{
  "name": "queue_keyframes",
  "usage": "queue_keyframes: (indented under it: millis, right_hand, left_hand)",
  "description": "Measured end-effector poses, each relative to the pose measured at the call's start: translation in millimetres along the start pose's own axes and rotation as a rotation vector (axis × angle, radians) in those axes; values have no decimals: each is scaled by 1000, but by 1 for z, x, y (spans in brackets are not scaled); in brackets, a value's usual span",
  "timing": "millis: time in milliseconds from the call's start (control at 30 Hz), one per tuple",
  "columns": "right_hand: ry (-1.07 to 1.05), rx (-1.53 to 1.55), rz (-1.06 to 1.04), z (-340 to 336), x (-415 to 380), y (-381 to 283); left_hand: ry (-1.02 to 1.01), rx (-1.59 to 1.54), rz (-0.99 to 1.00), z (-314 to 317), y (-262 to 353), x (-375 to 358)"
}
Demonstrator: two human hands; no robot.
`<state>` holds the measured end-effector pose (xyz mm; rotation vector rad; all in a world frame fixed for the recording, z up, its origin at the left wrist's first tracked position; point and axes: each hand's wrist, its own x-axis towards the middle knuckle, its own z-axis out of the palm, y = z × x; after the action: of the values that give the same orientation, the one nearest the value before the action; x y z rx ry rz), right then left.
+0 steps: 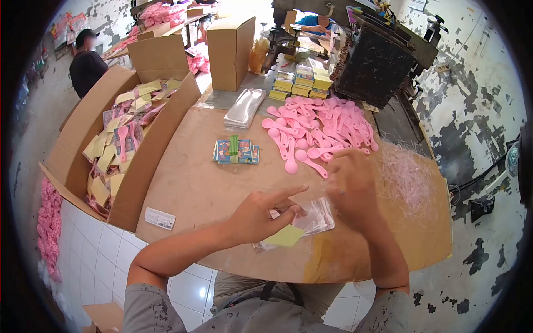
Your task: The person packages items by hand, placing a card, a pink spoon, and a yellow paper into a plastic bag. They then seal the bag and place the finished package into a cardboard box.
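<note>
My left hand [265, 215] is over the middle front of the table, its index finger stretched out and the other fingers curled. A pale yellow card [286, 236] sticks out under this hand, seemingly in its curled fingers. Beneath and beside it lie clear plastic bags [321, 217]. My right hand [353, 186] is raised to the right of the bags with its fingers curled in; what they hold, if anything, is hidden. Just beyond it spreads a heap of pink spoons [327, 125]. A stack of printed cards [223, 151] with a green band lies left of the spoons.
A large carton [83, 133] full of packed spoons and cards stands at the left. Clear bags [244, 108] and card stacks [302, 77] are at the back. Pink plastic shreds [408, 177] lie right, near a dark machine [375, 61]. A person [88, 66] is beyond the carton.
</note>
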<state>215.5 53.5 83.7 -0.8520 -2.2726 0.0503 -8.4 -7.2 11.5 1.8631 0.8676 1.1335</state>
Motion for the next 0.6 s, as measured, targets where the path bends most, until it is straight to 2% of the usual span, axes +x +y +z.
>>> queue_keyframes:
  millis: [67,133,200,333,400,433,500,567,600]
  right_hand:
    - [-178,440,322,-29,-9,25]
    - [-297,1019,494,-69,-34,58]
    - [-224,1227,403,-110,-64,108]
    - [-72,426,639,-134,-117,214]
    - [-52,-132,607,-136,-147,257]
    - [-66,-484,521,-135,-173,271]
    - [-51,-628,519,-139,-179,262]
    - [5,-207,698,-140,-137,192]
    - [4,-179,667,-133,-126,176]
  left_hand:
    - [-51,-106,-120,-4,4,1]
    - [-34,-263,-196,-4,3,0]
    - [-15,-359,-241,-4,3,2]
    - [13,-426,-257,-6,5,5]
    - [24,-442,-254,-6,4,5]
    - [28,-445,-257,-5,1,5]
    - [43,-461,-254,-2,-2,7]
    - [68,-479,-243,0,-4,9]
    - [62,-474,-257,2,-8,8]
